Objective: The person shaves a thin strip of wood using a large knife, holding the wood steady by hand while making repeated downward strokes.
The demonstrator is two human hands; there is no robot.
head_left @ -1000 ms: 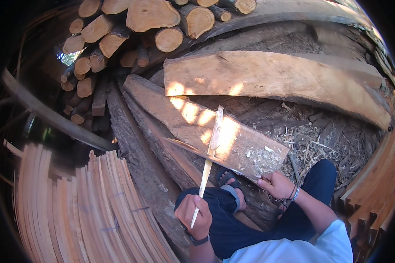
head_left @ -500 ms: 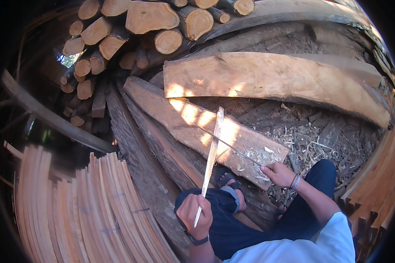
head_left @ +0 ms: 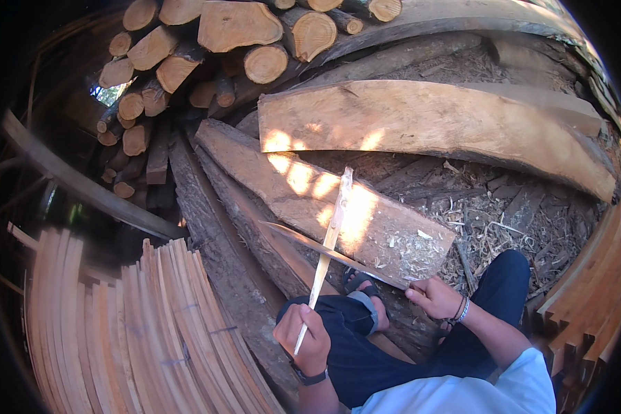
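Observation:
My left hand (head_left: 305, 338) is closed round the lower part of a thin pale wooden stick (head_left: 332, 231), whose pointed lower end shows below my thumb. The stick slants up and away, its far end over a sunlit plank (head_left: 393, 234). In my right hand (head_left: 435, 297) is the handle of a long knife (head_left: 366, 265), mostly hidden by my fingers. The blade points left and crosses the stick about midway along it. Whether the edge is touching the wood I cannot tell for certain.
Wood shavings (head_left: 497, 231) litter the ground beyond the plank. A wide slab (head_left: 428, 121) lies farther off, and cut logs (head_left: 265, 64) are piled at the far left. Bundled thin strips (head_left: 152, 324) stand at near left, sawn boards (head_left: 586, 303) at right. My sandalled foot (head_left: 366, 297) is below the blade.
The knife has come down the stick toward me, and its blade now shows its broad side. My right hand has dropped slightly nearer. The left hand still grips the stick.

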